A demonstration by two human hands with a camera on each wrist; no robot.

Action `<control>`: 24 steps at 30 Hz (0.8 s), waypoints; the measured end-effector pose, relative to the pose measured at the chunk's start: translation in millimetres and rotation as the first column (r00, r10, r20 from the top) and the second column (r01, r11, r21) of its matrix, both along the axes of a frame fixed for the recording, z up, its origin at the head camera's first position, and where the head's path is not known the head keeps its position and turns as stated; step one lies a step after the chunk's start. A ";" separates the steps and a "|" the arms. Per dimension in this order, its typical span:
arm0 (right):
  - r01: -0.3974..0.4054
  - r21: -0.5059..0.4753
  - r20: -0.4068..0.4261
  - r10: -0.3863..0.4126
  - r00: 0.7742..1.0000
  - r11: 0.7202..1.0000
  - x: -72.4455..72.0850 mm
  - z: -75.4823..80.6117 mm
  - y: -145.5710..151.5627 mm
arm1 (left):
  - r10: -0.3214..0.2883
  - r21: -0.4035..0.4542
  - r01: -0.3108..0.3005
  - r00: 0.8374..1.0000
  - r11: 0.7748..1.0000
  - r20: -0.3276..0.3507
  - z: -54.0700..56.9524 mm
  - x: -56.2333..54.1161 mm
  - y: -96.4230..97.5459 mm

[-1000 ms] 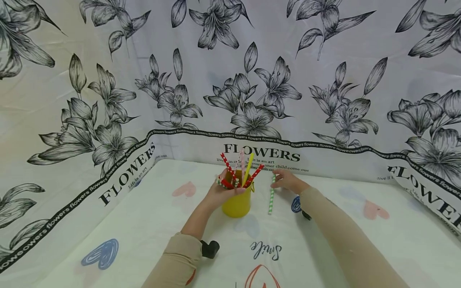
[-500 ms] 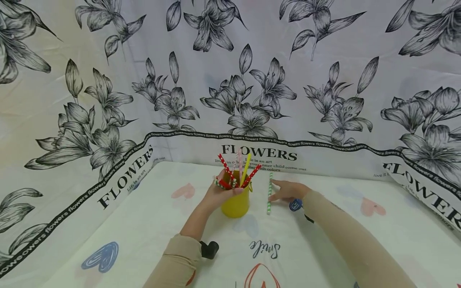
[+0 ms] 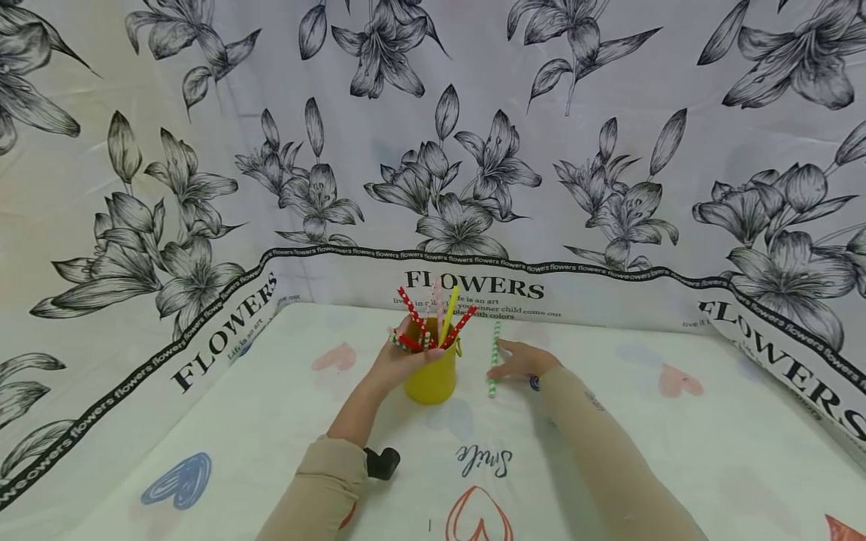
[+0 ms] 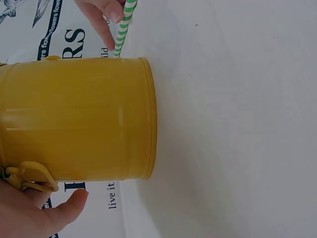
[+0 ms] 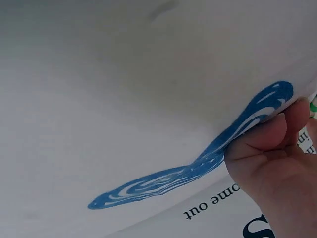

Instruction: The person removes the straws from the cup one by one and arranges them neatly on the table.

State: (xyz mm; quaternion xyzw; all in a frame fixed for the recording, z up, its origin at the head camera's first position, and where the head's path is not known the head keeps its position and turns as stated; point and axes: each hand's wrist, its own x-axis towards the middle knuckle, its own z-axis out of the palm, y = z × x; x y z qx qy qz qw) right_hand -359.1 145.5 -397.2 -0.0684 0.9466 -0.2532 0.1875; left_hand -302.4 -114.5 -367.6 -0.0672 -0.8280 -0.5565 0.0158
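A yellow bucket (image 3: 431,383) stands on the printed tablecloth, with my left hand (image 3: 398,362) gripping it near the rim. Out of it rise a yellow straw (image 3: 449,308), red dotted straws (image 3: 409,304) and paler ones; some lower ends lean against the left hand, too small to sort out. To its right, my right hand (image 3: 524,359) pinches a green-and-white striped straw (image 3: 497,330) with thumb and finger. In the left wrist view the bucket (image 4: 79,119) hides much of the left hand (image 4: 34,215), and the striped straw (image 4: 124,25) shows behind it.
White cloth with printed hearts and lettering covers the table (image 3: 271,436). A flower-printed curtain (image 3: 379,203) hangs close behind the bucket and along the left. A black item (image 3: 383,463) sits at the left wrist.
My right hand has slid nearer along the striped straw, from its far end to around its middle. The left hand still grips the bucket; the head view has turned slightly right.
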 end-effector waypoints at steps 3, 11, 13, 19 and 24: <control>0.028 -0.007 -0.002 -0.028 1.000 1.000 -2.3 -1.8 -4.2 | 0.011 -0.003 -0.011 1.000 1.000 0.015 -1.1 -0.8 -2.7; 0.041 0.016 0.031 -0.042 0.999 0.999 -8.2 -0.3 -0.9 | 0.001 0.001 -0.001 1.000 1.000 0.023 -2.4 -3.0 -1.1; 0.049 0.027 0.042 -0.050 0.998 0.998 -9.6 1.6 -0.7 | -0.009 0.009 0.009 1.000 1.000 0.012 -2.8 -3.9 -0.9; 0.073 0.045 0.069 -0.076 0.995 0.996 -10.8 4.0 0.0 | -0.010 0.013 0.010 1.000 1.000 0.026 -3.5 -1.4 -1.3; 0.060 0.058 0.056 -0.063 0.996 0.997 -12.2 4.7 -0.1 | -0.013 0.021 0.012 1.000 1.000 0.013 -3.6 -1.7 -0.7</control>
